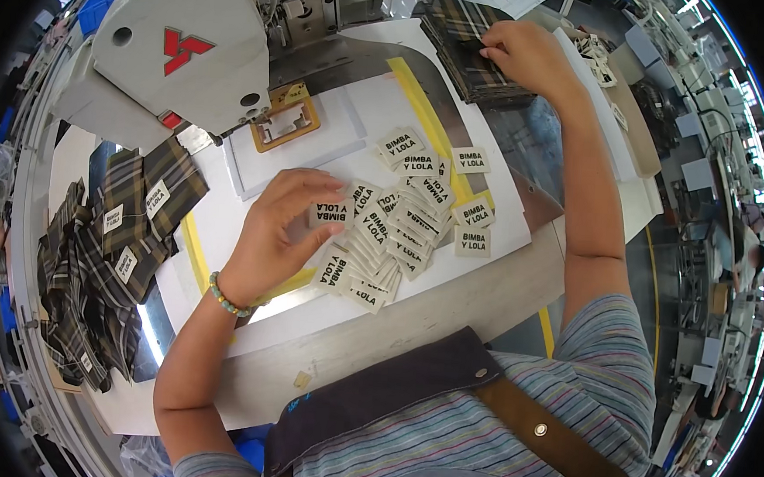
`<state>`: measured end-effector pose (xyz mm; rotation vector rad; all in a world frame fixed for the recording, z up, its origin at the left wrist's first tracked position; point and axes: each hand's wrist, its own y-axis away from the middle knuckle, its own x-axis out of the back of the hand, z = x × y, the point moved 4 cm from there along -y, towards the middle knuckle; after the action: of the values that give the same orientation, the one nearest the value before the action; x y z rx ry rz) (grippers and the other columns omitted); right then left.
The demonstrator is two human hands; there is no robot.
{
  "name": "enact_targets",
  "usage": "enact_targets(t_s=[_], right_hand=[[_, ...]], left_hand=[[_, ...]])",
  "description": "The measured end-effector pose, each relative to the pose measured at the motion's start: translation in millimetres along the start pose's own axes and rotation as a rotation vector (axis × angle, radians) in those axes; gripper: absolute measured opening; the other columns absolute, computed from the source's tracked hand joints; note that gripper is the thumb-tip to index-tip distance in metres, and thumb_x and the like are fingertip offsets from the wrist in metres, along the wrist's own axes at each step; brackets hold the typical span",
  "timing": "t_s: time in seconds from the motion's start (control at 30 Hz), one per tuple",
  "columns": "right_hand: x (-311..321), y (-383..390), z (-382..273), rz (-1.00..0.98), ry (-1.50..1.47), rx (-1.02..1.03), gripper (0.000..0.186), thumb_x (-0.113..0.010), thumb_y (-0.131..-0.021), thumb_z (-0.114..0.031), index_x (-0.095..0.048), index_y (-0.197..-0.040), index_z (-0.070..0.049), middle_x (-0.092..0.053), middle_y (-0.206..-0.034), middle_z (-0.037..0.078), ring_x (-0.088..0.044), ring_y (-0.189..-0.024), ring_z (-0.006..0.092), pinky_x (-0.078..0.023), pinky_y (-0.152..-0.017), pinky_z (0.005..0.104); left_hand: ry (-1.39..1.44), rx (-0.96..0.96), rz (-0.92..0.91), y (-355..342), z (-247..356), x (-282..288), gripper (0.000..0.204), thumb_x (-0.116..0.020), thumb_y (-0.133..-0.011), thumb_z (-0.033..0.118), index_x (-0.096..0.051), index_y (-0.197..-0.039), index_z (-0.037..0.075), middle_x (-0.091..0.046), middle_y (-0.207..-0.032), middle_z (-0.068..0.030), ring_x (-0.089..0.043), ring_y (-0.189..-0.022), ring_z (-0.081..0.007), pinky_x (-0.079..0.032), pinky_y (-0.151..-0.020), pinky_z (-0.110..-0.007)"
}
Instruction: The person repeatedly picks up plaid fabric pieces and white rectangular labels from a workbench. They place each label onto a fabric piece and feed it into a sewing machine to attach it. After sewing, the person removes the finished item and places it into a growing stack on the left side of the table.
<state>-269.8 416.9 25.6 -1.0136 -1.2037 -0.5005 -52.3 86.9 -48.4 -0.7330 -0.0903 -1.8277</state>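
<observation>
My left hand (270, 236), a beaded bracelet at its wrist, curves its thumb and fingers apart around a white label (329, 213) at the left of a loose pile. The thumb reaches the label's lower edge; no firm grip shows. Spread to the right are many more white rectangular labels (414, 219) with black print, overlapping one another. At the far right, my right hand (524, 57) pinches the top piece of a stack of dark plaid fabric pieces (479, 83). Its fingertips press together on the cloth.
A sewing machine head (179, 47) stands at the upper left, above an orange-yellow frame (285, 128). Plaid pieces with labels on them (130, 214) heap at the table's left. Yellow tape (420, 110) edges the white sheet (506, 220). Small pale parts (598, 64) lie at far right.
</observation>
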Motion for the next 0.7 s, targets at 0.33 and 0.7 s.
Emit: enact_targets(t_s=[0.33,0.7], right_hand=[[16.4,-17.1,31.8,-0.167,-0.277,-0.029,0.031,-0.081,-0.094,-0.028,-0.073,-0.091,0.002,-0.066,-0.075,0.011,-0.053,-0.065,0.0258,-0.048,-0.068,0.0363],[-25.0,-33.8,-69.5,0.204,-0.144,0.271,0.024,-0.067,-0.103,-0.025,-0.078,-0.111,-0.006,-0.079,-0.110,0.012,-0.075,-0.096,0.0356,-0.060,-0.086,0.0435]], left_hand=[[-0.073,-0.009,0.147,-2.4,-7.3,16.1,0.022,-0.078,-0.092,0.003,-0.077,-0.114,0.003,-0.078,-0.119,-0.0123,-0.073,-0.111,-0.0303,-0.057,-0.098,-0.038],[-0.375,-0.154,0.121,0.3,0.9,18.8,0.022,-0.077,-0.091,-0.001,-0.077,-0.112,0.003,-0.077,-0.114,-0.0123,-0.073,-0.106,-0.0323,-0.059,-0.092,-0.040]])
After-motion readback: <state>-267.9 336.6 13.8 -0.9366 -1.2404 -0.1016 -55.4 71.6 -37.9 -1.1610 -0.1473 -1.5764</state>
